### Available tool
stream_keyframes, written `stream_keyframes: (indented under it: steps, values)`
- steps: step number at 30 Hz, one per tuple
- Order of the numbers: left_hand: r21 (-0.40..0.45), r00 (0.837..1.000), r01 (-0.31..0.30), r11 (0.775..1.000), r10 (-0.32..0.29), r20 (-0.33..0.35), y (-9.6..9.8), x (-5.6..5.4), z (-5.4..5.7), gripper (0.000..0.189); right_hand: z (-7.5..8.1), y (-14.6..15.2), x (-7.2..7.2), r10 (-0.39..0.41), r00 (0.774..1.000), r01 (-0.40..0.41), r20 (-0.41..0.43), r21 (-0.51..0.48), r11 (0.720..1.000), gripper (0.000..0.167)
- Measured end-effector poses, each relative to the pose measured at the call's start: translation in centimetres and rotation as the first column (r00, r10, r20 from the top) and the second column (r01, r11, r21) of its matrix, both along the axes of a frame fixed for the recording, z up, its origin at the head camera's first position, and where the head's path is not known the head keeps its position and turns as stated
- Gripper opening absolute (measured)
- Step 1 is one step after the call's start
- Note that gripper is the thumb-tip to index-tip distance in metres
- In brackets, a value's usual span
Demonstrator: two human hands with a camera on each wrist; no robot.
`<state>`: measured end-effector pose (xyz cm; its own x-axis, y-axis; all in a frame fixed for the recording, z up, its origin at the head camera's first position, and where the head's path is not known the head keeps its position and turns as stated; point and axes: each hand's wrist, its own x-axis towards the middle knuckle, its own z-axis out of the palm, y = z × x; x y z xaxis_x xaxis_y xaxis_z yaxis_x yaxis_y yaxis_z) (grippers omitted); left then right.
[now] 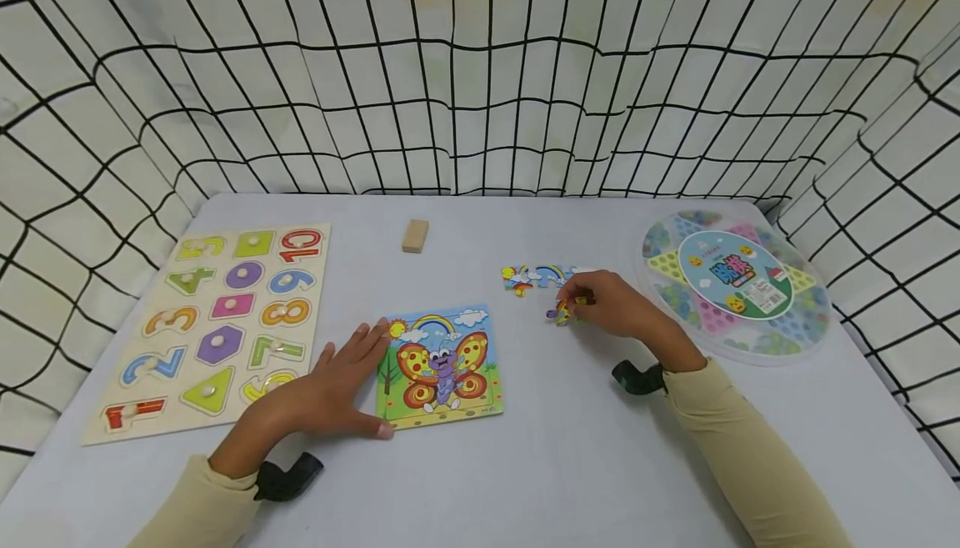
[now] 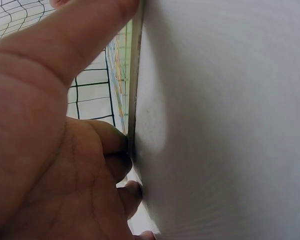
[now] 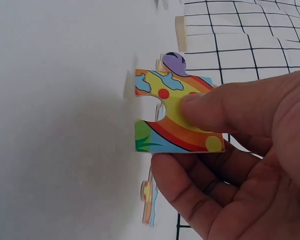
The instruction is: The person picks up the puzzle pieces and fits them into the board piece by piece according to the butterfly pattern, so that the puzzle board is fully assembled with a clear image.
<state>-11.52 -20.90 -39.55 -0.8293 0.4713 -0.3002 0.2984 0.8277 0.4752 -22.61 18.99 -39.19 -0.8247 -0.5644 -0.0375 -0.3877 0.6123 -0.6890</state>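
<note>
My left hand [image 1: 337, 389] rests at the left side of a square butterfly picture board [image 1: 444, 369], its fingers spread along the upper left and the thumb at the lower left corner. In the left wrist view, thumb and fingers touch the thin edge of the board [image 2: 134, 75]. My right hand [image 1: 611, 302] pinches a puzzle piece [image 3: 177, 112] between thumb and fingers. The piece is yellow, orange and blue with a purple tab. Just beyond it, a strip of puzzle pieces [image 1: 551, 274] with a sun and a rainbow lies on the table, partly behind the hand.
A wooden number and shape board [image 1: 337, 235] lies on the left. At the back sits a small wooden block [image 1: 415, 236]. A round clear case [image 1: 720, 346] with colourful contents lies on the right. Black netting [image 1: 487, 106] rises around the white table [image 1: 570, 465].
</note>
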Motion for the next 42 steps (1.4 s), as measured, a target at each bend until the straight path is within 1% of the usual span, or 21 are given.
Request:
stream_keyframes:
  steps: [5,11,14,18,22,26,31,37,42]
  values:
    - [0.005,1.0,-0.004,1.0,0.004,-0.003,0.0,0.0,0.1,0.12,0.2,-0.9,0.1,0.034,0.999,-0.034,0.009,-0.002,0.999,0.013]
    - [0.003,1.0,0.0,1.0,0.0,-0.009,0.0,-0.1,-0.2,0.121,0.3,-2.3,0.4,0.059,0.998,-0.058,0.023,-0.02,0.998,0.015]
    - [0.005,1.0,0.001,1.0,-0.001,-0.011,0.0,-0.1,-0.3,0.121,0.4,-3.1,0.6,0.061,0.997,-0.06,0.043,-0.017,0.998,0.015]
    - [0.005,1.0,-0.001,1.0,0.001,-0.008,0.1,-0.1,-0.2,0.12,0.5,-4.0,1.0,0.053,0.997,-0.053,0.049,-0.002,0.999,0.015]
    - [-0.001,1.0,-0.002,1.0,0.002,-0.006,0.1,-0.1,-0.3,0.121,0.5,-4.6,1.2,0.055,0.998,-0.055,0.015,0.0,0.998,0.016]
    - [-0.002,1.0,-0.002,1.0,0.002,-0.009,0.0,-0.2,-0.4,0.121,0.6,-5.2,1.4,0.072,0.997,-0.072,-0.007,-0.023,0.997,0.017]
    - [0.001,1.0,0.0,1.0,0.001,-0.015,0.0,-0.2,-0.5,0.121,0.7,-6.1,1.6,0.081,0.997,-0.08,0.008,-0.07,0.994,0.016]
    - [0.004,1.0,0.006,1.0,-0.006,-0.016,0.0,-0.2,-0.4,0.121,0.4,-7.0,1.6,0.064,0.998,-0.062,0.024,-0.077,0.995,0.018]
    - [0.023,1.0,0.01,1.0,-0.009,-0.011,0.1,-0.1,-0.1,0.121,0.3,-8.0,1.7,0.094,0.995,-0.09,0.037,-0.095,0.991,0.019]
